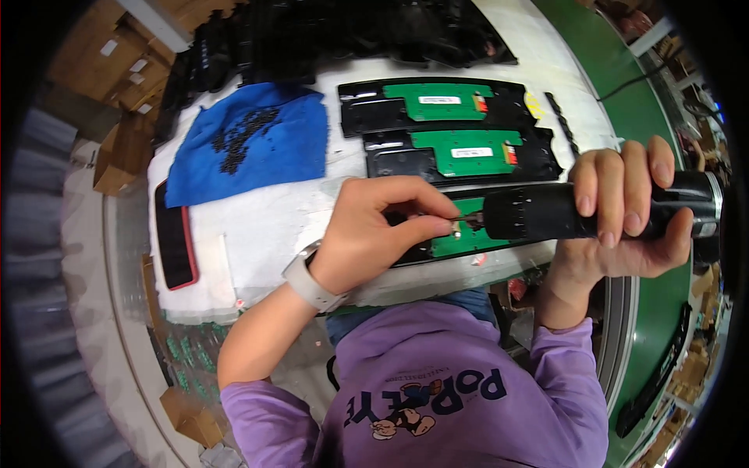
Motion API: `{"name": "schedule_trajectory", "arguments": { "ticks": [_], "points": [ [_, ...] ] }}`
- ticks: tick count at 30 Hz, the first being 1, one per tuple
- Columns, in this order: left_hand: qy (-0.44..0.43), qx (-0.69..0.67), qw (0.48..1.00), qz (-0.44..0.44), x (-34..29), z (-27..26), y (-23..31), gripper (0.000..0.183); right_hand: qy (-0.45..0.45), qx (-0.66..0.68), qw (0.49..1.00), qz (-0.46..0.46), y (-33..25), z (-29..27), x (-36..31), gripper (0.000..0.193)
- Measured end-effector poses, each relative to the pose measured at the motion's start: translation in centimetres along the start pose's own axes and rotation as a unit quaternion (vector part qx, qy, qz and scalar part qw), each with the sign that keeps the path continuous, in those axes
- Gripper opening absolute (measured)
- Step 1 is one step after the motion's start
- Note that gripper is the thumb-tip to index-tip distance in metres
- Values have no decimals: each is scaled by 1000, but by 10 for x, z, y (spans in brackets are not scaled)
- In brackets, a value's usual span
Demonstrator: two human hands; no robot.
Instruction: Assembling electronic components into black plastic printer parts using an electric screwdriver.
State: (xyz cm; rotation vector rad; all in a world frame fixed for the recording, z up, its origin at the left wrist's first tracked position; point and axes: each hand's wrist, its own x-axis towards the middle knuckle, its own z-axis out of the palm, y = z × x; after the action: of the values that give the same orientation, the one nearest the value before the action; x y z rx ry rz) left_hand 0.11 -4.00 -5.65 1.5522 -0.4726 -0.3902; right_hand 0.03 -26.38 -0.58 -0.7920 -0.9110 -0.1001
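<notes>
My right hand (624, 199) is wrapped round a black power screwdriver (538, 210), held almost level with its bit toward the left. Thumb and forefinger of my left hand (382, 222) pinch together at the bit's tip; what sits between them is too small to make out. Beneath both hands lies a black panel with a green circuit board (445, 248), partly hidden by the hands and the tool. Two like panels lie beyond it, bearing a middle green board (445, 161) and a far green board (406, 111), each with a white label.
Small dark screws (242, 136) are heaped on a blue cloth (304, 156) at the left. A red-edged phone (175, 242) lies near it. Black parts (351, 35) are piled at the back. A dark twisted rod (562, 125) lies right of the panels, by a green surface (601, 82).
</notes>
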Motion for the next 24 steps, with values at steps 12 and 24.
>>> {"name": "schedule_trajectory", "arguments": {
  "ticks": [12, 24],
  "points": [
    [282, 532, 781, 168, -3, -63, 20, 20, 18, -43, 998, 51, -24, -17, -9, 40],
    [319, 661, 679, -36, -24, -142, -13, 10, 114, -179, 969, 124, -34, -4, -17, 36]
  ]
}}
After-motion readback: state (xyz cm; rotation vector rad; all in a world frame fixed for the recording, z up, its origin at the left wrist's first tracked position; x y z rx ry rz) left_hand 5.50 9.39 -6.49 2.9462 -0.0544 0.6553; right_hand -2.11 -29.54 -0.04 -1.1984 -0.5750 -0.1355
